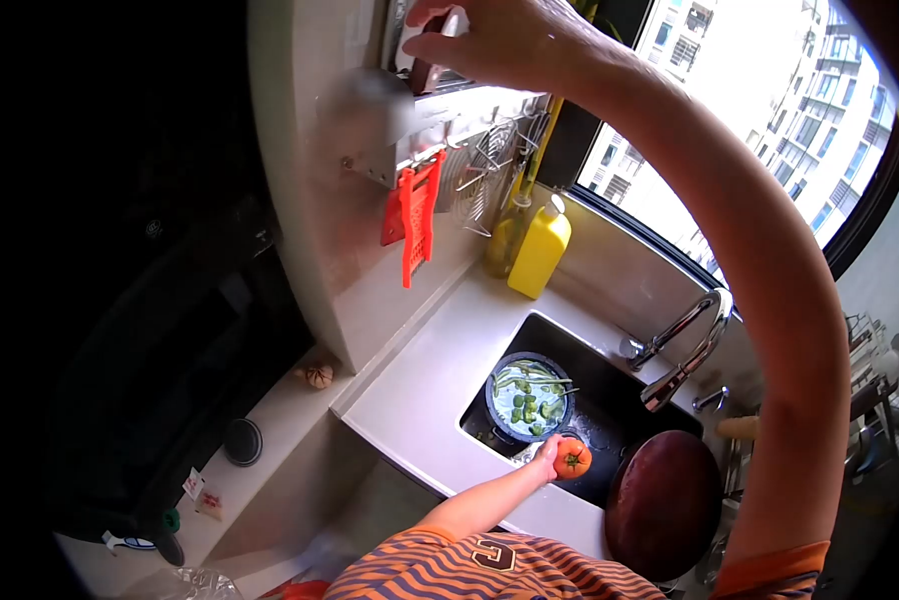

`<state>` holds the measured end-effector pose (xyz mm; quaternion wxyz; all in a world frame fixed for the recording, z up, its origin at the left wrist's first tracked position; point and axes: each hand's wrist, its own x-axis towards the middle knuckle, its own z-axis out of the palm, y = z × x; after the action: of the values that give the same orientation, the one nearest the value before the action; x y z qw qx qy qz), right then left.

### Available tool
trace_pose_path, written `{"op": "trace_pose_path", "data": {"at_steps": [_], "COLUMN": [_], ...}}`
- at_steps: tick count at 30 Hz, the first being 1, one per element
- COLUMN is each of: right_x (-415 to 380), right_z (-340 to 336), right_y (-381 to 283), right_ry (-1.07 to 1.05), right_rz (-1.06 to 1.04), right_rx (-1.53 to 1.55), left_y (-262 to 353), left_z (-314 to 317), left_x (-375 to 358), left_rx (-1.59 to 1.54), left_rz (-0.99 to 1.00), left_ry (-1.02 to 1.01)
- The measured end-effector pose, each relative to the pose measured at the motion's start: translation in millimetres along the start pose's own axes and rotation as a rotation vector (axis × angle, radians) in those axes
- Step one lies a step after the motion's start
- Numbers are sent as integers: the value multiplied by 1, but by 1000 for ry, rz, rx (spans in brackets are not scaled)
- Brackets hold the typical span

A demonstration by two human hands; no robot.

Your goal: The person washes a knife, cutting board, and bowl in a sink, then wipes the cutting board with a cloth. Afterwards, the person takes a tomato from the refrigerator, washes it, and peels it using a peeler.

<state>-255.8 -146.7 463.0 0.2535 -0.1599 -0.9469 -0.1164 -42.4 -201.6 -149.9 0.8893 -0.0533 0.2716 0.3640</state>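
Note:
My left hand [547, 458] is closed on a red tomato [573, 459] over the front edge of the dark sink [595, 420]. Beside the tomato, inside the sink, a round bowl [531, 397] holds green vegetables in water. High on the wall rack [450, 110], my right hand [475, 45] has its thumb and fingers around a dark brown handle [427, 72]. What the handle belongs to is hard to make out; a blurred grey shape [378, 105] is just below it.
A red grater [420, 218] and wire whisks [490, 165] hang below the rack. The yellow bottle [540, 248] stands in the corner. A chrome faucet [688, 350] arches over the sink, with a dark red round board [664, 505] at its right end.

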Motion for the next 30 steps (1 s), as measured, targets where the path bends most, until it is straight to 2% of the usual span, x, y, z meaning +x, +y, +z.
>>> {"op": "trace_pose_path", "data": {"at_steps": [1,2,3,4,6,7,8,9,11,13,15,19,21,23,28,29,30], "right_x": [8,10,12,9,-15,-27,-48,-66,-94,-120,-121,-124,-132,-156,-221,-230,-243], "right_z": [16,16,15,16,50,56,78,96,143,202,235,216,200,220,189,172,157], "right_y": [10,8,6,-2,9,-8,-6,-5,-7,-6,-11,-23,-28,-15,7,6,6], "right_ry": [235,245,252,172,44,-229,-401,-466,-597,-64,97,148,154,337,398,357,343], "right_rz": [-158,-182,-207,-139,-184,83,176,169,450,461,649,686,692,635,572,619,604], "right_rx": [-199,-235,-269,-281,-172,-248,-245,-211,-7,447,717,675,691,839,783,830,732], "left_y": [-2,-3,-4,-7,-10,-12,-15,-17,-15,-7,-1,0,3,2,7,6,7], "left_z": [-4,2,4,1,-1,-5,-11,-14,-6,5,13,10,19,15,25,21,20], "left_x": [2,-4,-11,-9,-3,9,20,26,17,-2,-15,-19,-29,-22,-33,-28,-26], "left_rx": [-33,-26,2,13,0,-3,25,60,95,131,149,143,187,208,193,201,186], "left_rz": [-5,27,56,77,125,102,126,149,116,38,-31,-51,-19,-37,-63,-70,-79], "left_ry": [-29,7,-20,-23,-35,-32,-22,-9,-6,0,11,4,71,41,73,64,40]}}
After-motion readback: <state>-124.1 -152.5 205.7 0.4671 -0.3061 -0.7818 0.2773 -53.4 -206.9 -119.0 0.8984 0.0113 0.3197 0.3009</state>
